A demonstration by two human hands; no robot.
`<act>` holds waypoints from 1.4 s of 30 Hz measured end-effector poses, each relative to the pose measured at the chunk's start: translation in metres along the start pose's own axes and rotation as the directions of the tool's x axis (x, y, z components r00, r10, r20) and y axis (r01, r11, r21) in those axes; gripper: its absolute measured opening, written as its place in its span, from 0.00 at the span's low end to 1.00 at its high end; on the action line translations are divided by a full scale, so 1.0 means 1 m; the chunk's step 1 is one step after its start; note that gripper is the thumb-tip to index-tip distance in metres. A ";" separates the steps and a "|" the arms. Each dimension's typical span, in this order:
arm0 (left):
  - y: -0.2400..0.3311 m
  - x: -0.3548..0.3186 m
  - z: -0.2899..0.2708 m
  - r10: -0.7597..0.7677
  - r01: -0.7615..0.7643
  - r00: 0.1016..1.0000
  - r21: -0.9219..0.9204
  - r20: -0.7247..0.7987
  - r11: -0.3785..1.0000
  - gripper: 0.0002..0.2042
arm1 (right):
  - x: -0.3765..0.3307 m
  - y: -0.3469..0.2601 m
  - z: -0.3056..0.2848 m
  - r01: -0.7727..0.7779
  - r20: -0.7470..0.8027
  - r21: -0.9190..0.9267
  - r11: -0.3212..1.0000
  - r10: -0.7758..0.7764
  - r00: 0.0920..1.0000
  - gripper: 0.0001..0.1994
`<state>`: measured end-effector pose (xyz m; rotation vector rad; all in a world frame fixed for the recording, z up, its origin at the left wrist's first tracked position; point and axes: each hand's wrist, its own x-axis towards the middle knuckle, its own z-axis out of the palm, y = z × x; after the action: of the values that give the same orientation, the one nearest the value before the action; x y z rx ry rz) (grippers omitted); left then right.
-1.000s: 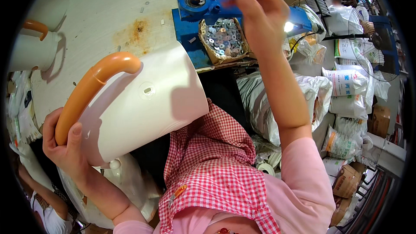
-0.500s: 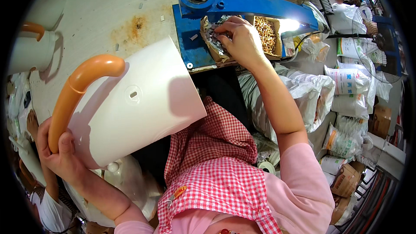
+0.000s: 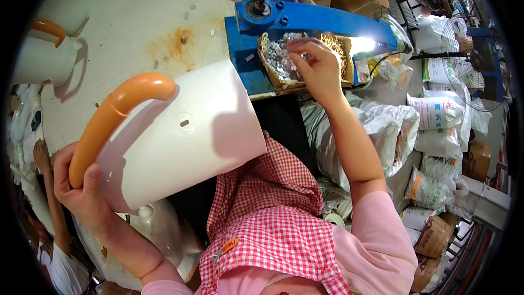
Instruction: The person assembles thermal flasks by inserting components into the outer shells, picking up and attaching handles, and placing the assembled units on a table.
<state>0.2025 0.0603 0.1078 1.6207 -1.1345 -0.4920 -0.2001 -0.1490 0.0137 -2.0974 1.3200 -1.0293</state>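
My left hand (image 3: 90, 194) is wrapped round the lower end of an orange curved handle (image 3: 101, 125). That handle is fixed to a large white plastic vessel (image 3: 196, 155), which lies tilted on its side across the table edge and has a small slotted hole in its wall. Over an open cardboard box of silvery washers (image 3: 279, 61) hovers my right hand (image 3: 322, 74), fingers drawn together toward the thumb; anything between the tips is too small and blurred to make out. Partly behind the hand stands a box of small brass-coloured rivets (image 3: 343, 49).
A blue press arm (image 3: 327, 19) spans above the boxes, beside a bright lamp (image 3: 363, 45). More white vessels (image 3: 41, 60) stand at the far left, and another person's arm (image 3: 57, 207) shows there. Filled sacks (image 3: 436, 112) and a fan (image 3: 472, 52) are on the right.
My right hand has lifted out of the washers and drawn back right, uncovering more of them. The left hand still grips the handle; vessel and hand sit slightly further right in the picture.
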 end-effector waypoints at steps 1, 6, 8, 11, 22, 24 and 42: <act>-0.001 0.000 0.000 0.007 -0.007 1.000 -0.003 0.002 1.000 0.22 | -0.001 -0.010 -0.003 0.017 -0.002 0.006 1.000 -0.017 1.000 0.04; 0.010 0.001 0.006 -0.022 0.022 1.000 -0.026 0.003 0.999 0.20 | 0.033 -0.063 -0.015 0.252 -0.236 0.183 0.950 -0.206 0.950 0.08; 0.015 0.001 0.007 -0.020 0.021 1.000 -0.046 0.023 0.999 0.20 | 0.058 -0.078 -0.007 0.363 -0.347 0.226 0.904 -0.274 0.897 0.08; 0.015 0.003 0.019 0.034 -0.032 0.998 -0.023 0.052 0.999 0.21 | 0.080 -0.081 -0.005 0.465 -0.353 0.196 0.863 -0.381 0.855 0.08; 0.019 0.005 0.015 0.044 -0.043 0.999 -0.041 0.024 0.998 0.20 | 0.096 -0.082 -0.012 0.729 -0.086 -0.351 0.588 -0.796 0.600 0.09; 0.020 0.005 0.017 0.038 -0.037 0.999 -0.040 0.026 0.999 0.19 | 0.095 -0.082 -0.014 0.727 -0.093 -0.356 0.587 -0.797 0.597 0.09; 0.104 0.101 0.117 0.351 -0.355 0.924 0.001 -0.150 0.935 0.12 | 0.021 -0.084 -0.001 -0.132 0.102 0.899 0.419 0.092 0.990 0.19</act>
<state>0.1146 -0.0869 0.1806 1.3643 -1.2671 -0.1467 -0.1486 -0.1310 0.0803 -1.1316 0.5716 -1.2394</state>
